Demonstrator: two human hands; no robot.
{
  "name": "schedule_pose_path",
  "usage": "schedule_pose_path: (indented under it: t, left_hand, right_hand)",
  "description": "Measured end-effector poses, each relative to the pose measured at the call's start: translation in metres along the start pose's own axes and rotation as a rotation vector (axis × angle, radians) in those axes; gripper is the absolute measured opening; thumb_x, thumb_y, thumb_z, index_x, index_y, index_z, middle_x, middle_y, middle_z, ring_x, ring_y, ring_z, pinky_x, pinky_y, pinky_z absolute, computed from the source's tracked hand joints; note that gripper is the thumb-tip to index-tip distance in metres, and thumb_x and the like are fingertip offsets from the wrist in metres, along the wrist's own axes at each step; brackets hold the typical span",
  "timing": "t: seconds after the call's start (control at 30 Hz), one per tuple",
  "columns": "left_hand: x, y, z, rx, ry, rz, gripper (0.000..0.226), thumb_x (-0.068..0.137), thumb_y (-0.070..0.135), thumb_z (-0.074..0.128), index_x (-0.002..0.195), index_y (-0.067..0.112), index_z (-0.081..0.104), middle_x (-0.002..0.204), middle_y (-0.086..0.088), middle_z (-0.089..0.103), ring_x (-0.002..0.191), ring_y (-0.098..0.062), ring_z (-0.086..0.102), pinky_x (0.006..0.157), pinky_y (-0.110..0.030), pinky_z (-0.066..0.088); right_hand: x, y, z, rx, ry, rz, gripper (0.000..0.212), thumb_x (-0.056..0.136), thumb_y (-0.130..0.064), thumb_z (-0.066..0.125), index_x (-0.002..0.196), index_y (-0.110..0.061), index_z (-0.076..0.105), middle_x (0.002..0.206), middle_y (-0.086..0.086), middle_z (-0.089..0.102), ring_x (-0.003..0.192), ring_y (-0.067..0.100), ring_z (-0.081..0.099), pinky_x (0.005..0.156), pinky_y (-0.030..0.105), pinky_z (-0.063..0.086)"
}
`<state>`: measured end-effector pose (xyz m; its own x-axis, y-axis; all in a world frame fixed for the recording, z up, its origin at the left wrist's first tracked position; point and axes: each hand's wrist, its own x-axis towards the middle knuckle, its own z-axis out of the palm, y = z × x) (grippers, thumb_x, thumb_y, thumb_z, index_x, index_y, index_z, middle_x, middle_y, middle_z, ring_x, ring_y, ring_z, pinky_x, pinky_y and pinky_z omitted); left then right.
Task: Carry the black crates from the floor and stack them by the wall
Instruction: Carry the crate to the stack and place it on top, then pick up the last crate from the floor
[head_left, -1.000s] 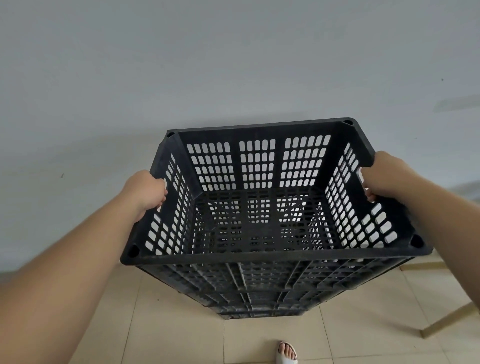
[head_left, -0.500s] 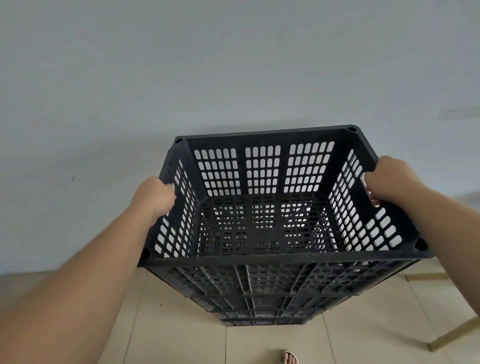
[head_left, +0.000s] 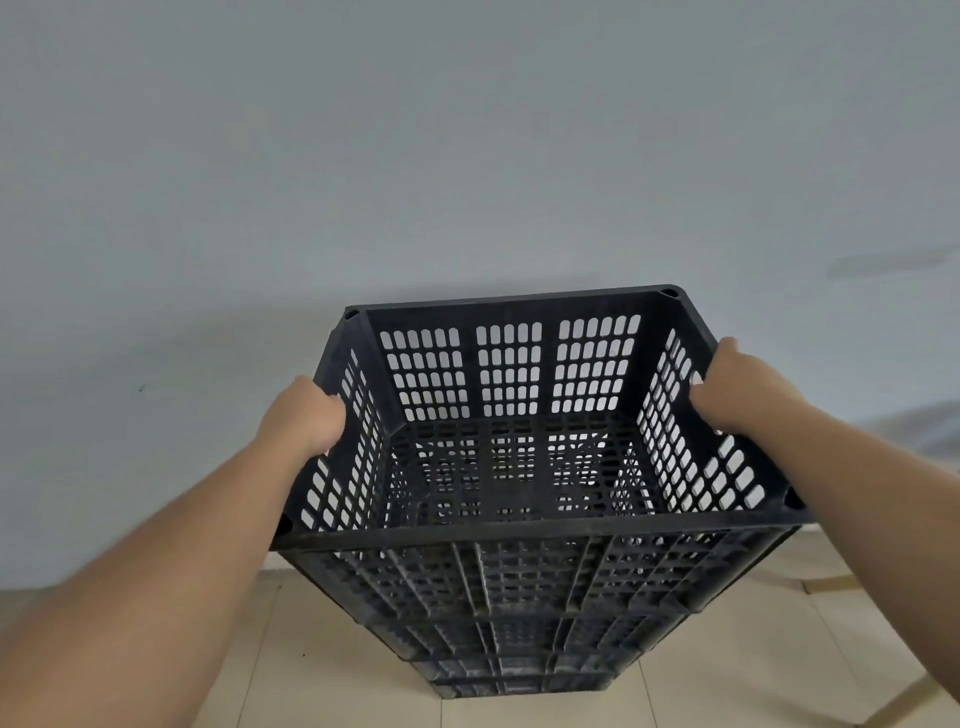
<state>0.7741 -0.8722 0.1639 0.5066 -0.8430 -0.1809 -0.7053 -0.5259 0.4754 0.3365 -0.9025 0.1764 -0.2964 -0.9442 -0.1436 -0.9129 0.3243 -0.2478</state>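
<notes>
Black slotted crate atop a stack of crates

Open side up, empty, roughly level; the stack stands on the tiled floor against the grey wall.

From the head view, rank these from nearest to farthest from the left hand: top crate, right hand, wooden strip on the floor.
1. Top crate: the left hand grips its left wall.
2. Right hand: across the crate, on its right wall.
3. Wooden strip: on the floor, far right, beyond the stack.
</notes>
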Motion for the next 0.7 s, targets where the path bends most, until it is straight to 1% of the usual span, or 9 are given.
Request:
schedule_pose_path:
  t: [0.03,0.1,0.13,0.2,0.27,0.37,0.43,0.57,0.7]
  left_hand:
    - [-0.004,0.004,-0.002,0.021,-0.012,-0.002,0.037,0.098,0.025,0.047,0.128,0.002,0.051,0.112,-0.018,0.064,0.094,-0.037,0.064,0.076,-0.043,0.052]
    - [-0.013,0.013,-0.006,0.117,-0.003,0.023,0.054,0.097,0.027,0.053,0.144,0.005,0.037,0.135,-0.021,0.051,0.118,-0.042,0.053,0.093,-0.049,0.049]
    - [-0.018,0.017,-0.008,0.211,0.036,0.067,0.061,0.096,0.028,0.055,0.148,0.007,0.033,0.144,-0.021,0.044,0.128,-0.042,0.046,0.102,-0.051,0.044]
    - [-0.029,0.028,-0.01,0.4,0.112,0.223,0.067,0.094,0.031,0.057,0.153,0.012,0.031,0.152,-0.017,0.036,0.139,-0.038,0.034,0.11,-0.05,0.034]
    - [-0.039,0.042,-0.008,0.482,0.094,0.402,0.066,0.095,0.034,0.055,0.155,0.018,0.033,0.156,-0.012,0.033,0.143,-0.033,0.029,0.114,-0.05,0.029]
    - [-0.053,0.068,-0.004,0.485,0.006,0.605,0.061,0.097,0.039,0.05,0.155,0.023,0.037,0.158,-0.006,0.033,0.145,-0.031,0.029,0.116,-0.052,0.029]
    - [-0.067,0.083,0.0,0.457,-0.017,0.717,0.06,0.097,0.041,0.049,0.154,0.025,0.039,0.157,-0.005,0.035,0.145,-0.029,0.031,0.118,-0.053,0.028]
    - [-0.097,0.1,0.012,0.404,-0.047,0.908,0.056,0.097,0.04,0.048,0.151,0.024,0.042,0.153,-0.003,0.04,0.142,-0.027,0.034,0.116,-0.049,0.03]
    - [-0.139,0.115,0.027,0.395,-0.086,1.053,0.055,0.097,0.039,0.048,0.149,0.022,0.043,0.154,-0.005,0.04,0.143,-0.029,0.034,0.115,-0.051,0.031]
  right_hand:
    - [-0.004,0.0,0.0,-0.019,-0.004,-0.007,0.041,0.093,-0.018,0.05,0.129,-0.005,0.034,0.107,0.016,0.057,0.087,0.034,0.061,0.071,0.044,0.054]
    - [-0.016,-0.001,0.0,-0.059,0.0,-0.013,0.052,0.094,-0.022,0.052,0.139,-0.007,0.03,0.129,0.018,0.049,0.109,0.039,0.055,0.087,0.051,0.053]
    - [-0.022,-0.003,-0.002,-0.075,0.008,-0.017,0.056,0.094,-0.022,0.052,0.142,-0.009,0.028,0.136,0.018,0.044,0.118,0.039,0.05,0.092,0.053,0.051]
    - [-0.035,-0.008,-0.007,-0.071,0.037,-0.039,0.062,0.09,-0.02,0.054,0.146,-0.013,0.026,0.142,0.016,0.037,0.126,0.038,0.042,0.098,0.054,0.048]
    - [-0.049,-0.013,-0.016,-0.026,0.07,-0.057,0.068,0.089,-0.018,0.054,0.149,-0.018,0.023,0.147,0.014,0.032,0.13,0.038,0.038,0.101,0.053,0.046]
    - [-0.078,-0.02,-0.032,0.007,0.123,-0.044,0.071,0.091,-0.022,0.053,0.154,-0.021,0.019,0.154,0.013,0.026,0.136,0.038,0.034,0.104,0.053,0.044]
    - [-0.1,-0.022,-0.038,0.017,0.166,-0.015,0.07,0.092,-0.024,0.052,0.154,-0.022,0.02,0.154,0.012,0.027,0.135,0.037,0.035,0.104,0.052,0.044]
    - [-0.147,-0.015,-0.04,0.026,0.221,0.063,0.064,0.092,-0.025,0.048,0.151,-0.023,0.023,0.153,0.011,0.028,0.133,0.036,0.036,0.101,0.049,0.04]
    - [-0.201,0.005,-0.039,0.027,0.269,0.159,0.06,0.094,-0.027,0.046,0.15,-0.023,0.025,0.152,0.011,0.03,0.133,0.037,0.035,0.101,0.05,0.039]
